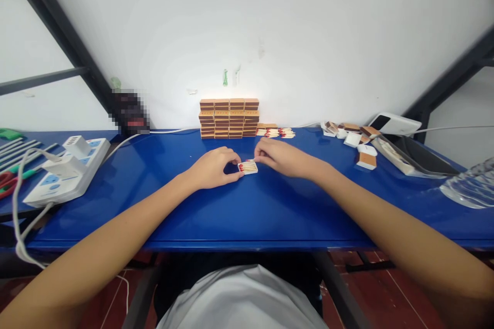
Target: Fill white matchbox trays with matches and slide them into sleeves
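A small white matchbox tray (252, 170) with several red-headed matches (247, 166) in it lies on the blue table in front of me. My left hand (216, 168) grips the tray's left end between thumb and fingers. At the tray's upper right corner, my right hand (278, 157) is closed in a pinch on what looks like a thin match, its red head over the tray. Behind the hands rises a stack of brown matchboxes (229, 119). Loose matches (286, 133) lie in small piles to the right of that stack.
Opened matchbox parts (352, 139) lie scattered at the right, near a white device (397, 124) and a black tray (419, 157). Clear plastic wrap (473, 187) sits at the far right. On the left are a power strip (83, 175) with cables and red-handled scissors (6, 183).
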